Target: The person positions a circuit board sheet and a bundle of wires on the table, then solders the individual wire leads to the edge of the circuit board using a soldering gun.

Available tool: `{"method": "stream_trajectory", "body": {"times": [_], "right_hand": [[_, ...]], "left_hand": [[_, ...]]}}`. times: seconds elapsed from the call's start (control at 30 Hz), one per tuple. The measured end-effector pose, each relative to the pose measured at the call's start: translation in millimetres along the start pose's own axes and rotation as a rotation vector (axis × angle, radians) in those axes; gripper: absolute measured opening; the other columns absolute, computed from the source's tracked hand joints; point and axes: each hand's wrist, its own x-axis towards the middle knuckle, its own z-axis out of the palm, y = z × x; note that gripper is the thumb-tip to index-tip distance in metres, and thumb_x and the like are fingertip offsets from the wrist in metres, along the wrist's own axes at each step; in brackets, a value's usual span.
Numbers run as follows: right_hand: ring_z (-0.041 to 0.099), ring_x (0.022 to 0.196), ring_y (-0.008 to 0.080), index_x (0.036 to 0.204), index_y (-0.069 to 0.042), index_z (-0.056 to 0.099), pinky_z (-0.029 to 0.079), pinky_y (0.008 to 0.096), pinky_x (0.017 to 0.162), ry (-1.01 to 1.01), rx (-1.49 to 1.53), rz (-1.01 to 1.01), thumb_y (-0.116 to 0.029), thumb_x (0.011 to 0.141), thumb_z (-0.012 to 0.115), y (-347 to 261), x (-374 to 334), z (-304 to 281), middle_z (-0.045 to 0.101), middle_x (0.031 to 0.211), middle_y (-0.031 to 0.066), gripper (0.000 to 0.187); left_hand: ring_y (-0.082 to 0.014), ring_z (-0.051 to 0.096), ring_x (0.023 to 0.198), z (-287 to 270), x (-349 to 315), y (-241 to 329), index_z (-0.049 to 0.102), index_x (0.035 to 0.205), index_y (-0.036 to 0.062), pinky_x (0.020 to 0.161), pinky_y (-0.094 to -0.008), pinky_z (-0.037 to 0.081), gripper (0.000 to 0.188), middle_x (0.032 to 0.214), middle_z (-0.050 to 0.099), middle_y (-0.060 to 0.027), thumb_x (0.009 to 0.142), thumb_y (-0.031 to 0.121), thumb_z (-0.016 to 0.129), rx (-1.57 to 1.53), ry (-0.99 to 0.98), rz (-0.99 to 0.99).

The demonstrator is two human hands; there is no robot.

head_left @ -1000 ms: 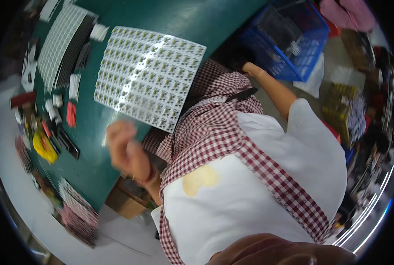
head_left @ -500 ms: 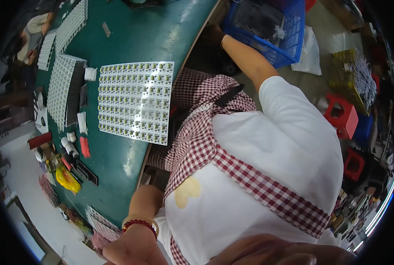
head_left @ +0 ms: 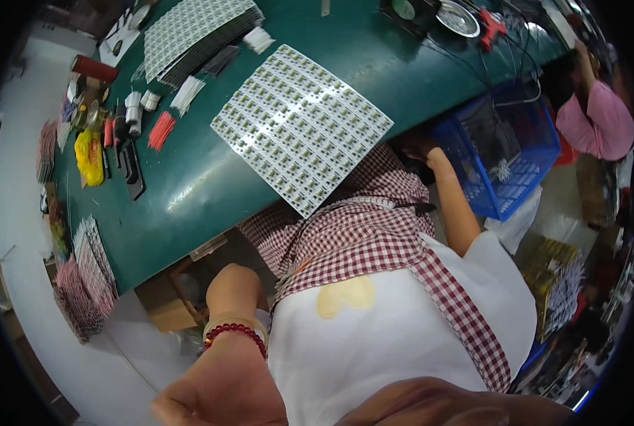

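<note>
My left hand (head_left: 221, 383) is raised close at the lower edge, a red bead bracelet on its wrist. Its fingers are mostly cut off, and nothing shows in it. Below the table's front edge, my right hand (head_left: 418, 148) is beside the blue plastic basket (head_left: 505, 206). Shadow and the table edge hide its fingers. A white panel of small circuit boards (head_left: 303, 128) lies flat on the green table (head_left: 182, 220), one corner jutting over the front edge above my checked apron. Neither hand touches this panel.
A stack of similar panels (head_left: 196, 35) stands at the back left. Near it lie white wire bundles (head_left: 187, 94), a red wire bundle (head_left: 162, 131) and a yellow bag (head_left: 88, 157). Farther right are a metal dish (head_left: 459, 18), cables and a person in a pink top (head_left: 601, 121).
The view has turned, so the table now runs across the top and the panel looks tilted. More of my left hand shows. The person in pink has come into view at the right.
</note>
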Motion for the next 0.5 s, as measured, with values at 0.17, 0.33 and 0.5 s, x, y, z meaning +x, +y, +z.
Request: {"method": "stream_trajectory", "body": {"times": [0.17,0.33,0.5], "right_hand": [[0.063,0.079,0.0142,0.105,0.000,0.061,0.050,0.0258,0.070,-0.261,-0.488,-0.184,-0.022,0.090,0.053,-96.0,-108.9,-16.2,0.066,0.094,0.0089,0.028],[0.061,0.077,0.0129,0.102,0.002,0.061,0.049,0.0259,0.071,-0.592,-0.494,-0.387,-0.021,0.090,0.054,-192.4,-168.8,31.2,0.066,0.089,0.0074,0.027],[0.060,0.074,0.0118,0.099,0.005,0.062,0.049,0.0246,0.070,-0.514,-0.652,-0.784,-0.020,0.091,0.054,-249.2,-108.7,139.2,0.065,0.085,0.0081,0.027]], "left_hand": [[-0.0115,0.042,0.104,-9.0,-2.7,-9.2,0.049,0.121,0.0136,0.080,-0.0296,0.033,0.045,0.116,0.047,0.0051,0.078,0.012,0.063,0.113,0.059,0.032],[-0.0110,0.042,0.107,-12.7,-6.5,-24.8,0.050,0.118,0.0134,0.081,-0.0297,0.033,0.044,0.116,0.046,0.0041,0.077,0.012,0.065,0.132,0.128,0.119],[-0.0100,0.038,0.115,-33.8,-26.2,-33.4,0.050,0.121,0.0149,0.082,-0.0318,0.034,0.046,0.121,0.045,0.0033,0.078,0.014,0.065,0.092,0.190,0.276]]}}
